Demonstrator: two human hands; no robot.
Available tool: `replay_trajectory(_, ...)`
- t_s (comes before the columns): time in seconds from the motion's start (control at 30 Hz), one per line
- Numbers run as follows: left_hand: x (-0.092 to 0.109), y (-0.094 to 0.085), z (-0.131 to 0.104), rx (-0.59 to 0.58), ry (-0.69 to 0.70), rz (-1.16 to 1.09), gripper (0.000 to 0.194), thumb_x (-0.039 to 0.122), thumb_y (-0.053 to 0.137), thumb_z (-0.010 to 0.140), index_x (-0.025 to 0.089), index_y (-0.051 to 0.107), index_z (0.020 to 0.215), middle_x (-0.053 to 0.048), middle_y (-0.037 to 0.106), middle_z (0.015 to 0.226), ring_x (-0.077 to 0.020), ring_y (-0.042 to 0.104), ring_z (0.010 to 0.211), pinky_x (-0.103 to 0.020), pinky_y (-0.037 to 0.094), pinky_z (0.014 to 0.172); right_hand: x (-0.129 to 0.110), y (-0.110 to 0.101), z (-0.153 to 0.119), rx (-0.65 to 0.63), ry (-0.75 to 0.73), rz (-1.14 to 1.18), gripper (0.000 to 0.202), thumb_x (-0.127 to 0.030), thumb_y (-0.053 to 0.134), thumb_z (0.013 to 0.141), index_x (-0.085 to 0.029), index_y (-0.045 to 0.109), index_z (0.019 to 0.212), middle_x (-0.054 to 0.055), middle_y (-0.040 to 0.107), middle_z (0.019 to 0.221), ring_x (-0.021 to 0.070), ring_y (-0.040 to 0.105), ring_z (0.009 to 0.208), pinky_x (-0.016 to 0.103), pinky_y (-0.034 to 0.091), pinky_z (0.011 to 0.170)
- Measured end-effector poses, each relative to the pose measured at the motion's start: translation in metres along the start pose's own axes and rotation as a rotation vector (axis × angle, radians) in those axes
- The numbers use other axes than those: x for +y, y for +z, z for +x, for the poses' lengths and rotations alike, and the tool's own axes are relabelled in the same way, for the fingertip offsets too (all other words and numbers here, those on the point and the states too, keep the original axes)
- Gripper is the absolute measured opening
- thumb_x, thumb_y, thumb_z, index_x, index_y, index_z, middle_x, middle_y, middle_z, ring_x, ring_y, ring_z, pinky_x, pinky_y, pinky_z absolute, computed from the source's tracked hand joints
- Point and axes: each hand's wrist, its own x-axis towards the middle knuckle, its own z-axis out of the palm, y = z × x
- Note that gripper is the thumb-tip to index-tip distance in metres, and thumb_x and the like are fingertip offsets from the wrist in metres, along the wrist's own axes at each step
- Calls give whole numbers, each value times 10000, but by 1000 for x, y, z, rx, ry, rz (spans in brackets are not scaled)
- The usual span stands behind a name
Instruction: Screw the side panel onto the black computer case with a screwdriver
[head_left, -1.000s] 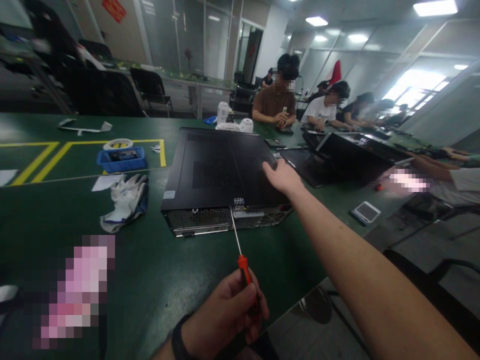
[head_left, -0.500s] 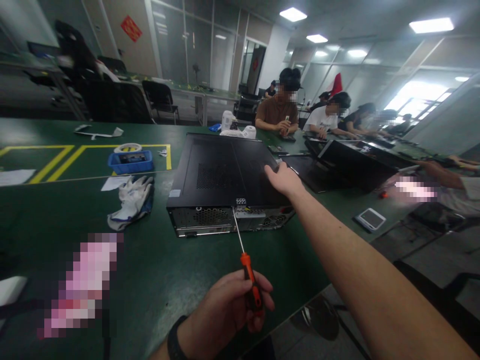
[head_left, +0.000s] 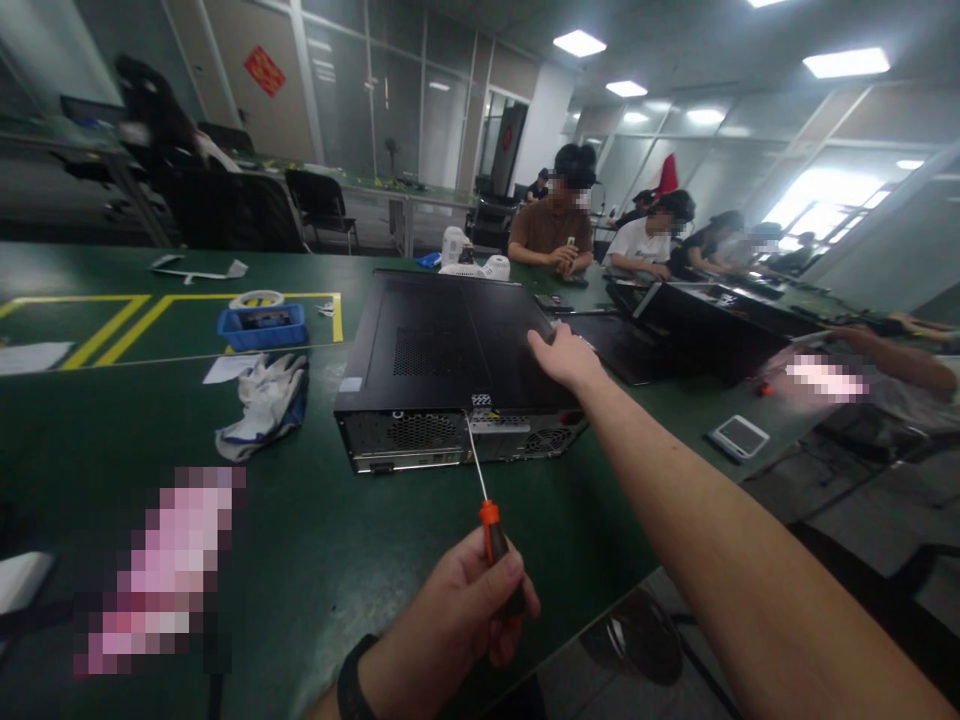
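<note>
A black desktop computer case (head_left: 435, 345) lies on its side on the green table, its rear panel of ports and vents facing me. My left hand (head_left: 480, 595), with a dark band on the wrist, is closed around the orange and black handle of a screwdriver (head_left: 490, 530). The screwdriver's thin shaft reaches up to the rear panel, where its tip meets the top edge near a small checkered label. My right hand (head_left: 564, 355) holds the case's right edge, thumb on the top cover; the other fingers are partly hidden.
Left of the case lie work gloves (head_left: 266, 400), a blue tray (head_left: 262, 326) and a tape roll (head_left: 256, 299). White devices (head_left: 476, 262) stand behind it. Another opened case (head_left: 697, 330) and a small white-framed device (head_left: 739, 437) are at right. Several people sit farther along the table.
My left hand's fingers and thumb have shifted around the screwdriver handle, the thumb now lying across it. The screwdriver tip and my right hand stay in place on the case.
</note>
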Motion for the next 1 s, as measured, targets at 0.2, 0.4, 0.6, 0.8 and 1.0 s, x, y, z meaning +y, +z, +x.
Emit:
replay_trajectory(0.2,6,7,-3,64,-24,-40,399,531,695,815,171,538,884,13,603,694,-46,451,483,-190,252,465,1,2,1,17,-1,-1,759,-734,371,897,-119,511,1318,238,620,1252,387,601,1162,514,452,986)
replay_trajectory(0.4,1,-2,-4,-4,-47,-224,318,408,576,849,111,666,916,-59,660,725,-89,548,527,-205,329,508,1,0,0,3,-4,6,764,-721,360,907,-106,490,1341,252,602,1283,383,596,1177,507,450,994)
replay_trajectory(0.6,-1,-5,-3,-10,-51,-256,318,398,556,876,108,678,928,-72,679,744,-94,578,543,-199,357,521,1,0,0,-7,-9,16,758,-716,361,911,-110,477,1350,251,594,1302,380,596,1186,503,450,1000)
replay_trajectory(0.8,-1,-2,-2,-17,-21,-144,342,466,684,848,149,598,945,-27,659,800,-53,548,501,-178,330,472,2,1,2,-10,-17,11,754,-718,361,912,-109,478,1341,252,605,1281,381,603,1173,508,451,992)
replay_trajectory(1.0,-2,2,-2,23,2,-24,398,538,677,838,190,491,889,7,637,763,-40,479,452,-180,318,441,1,1,2,-11,-13,-2,763,-730,353,907,-113,482,1337,253,601,1287,373,602,1172,505,450,995)
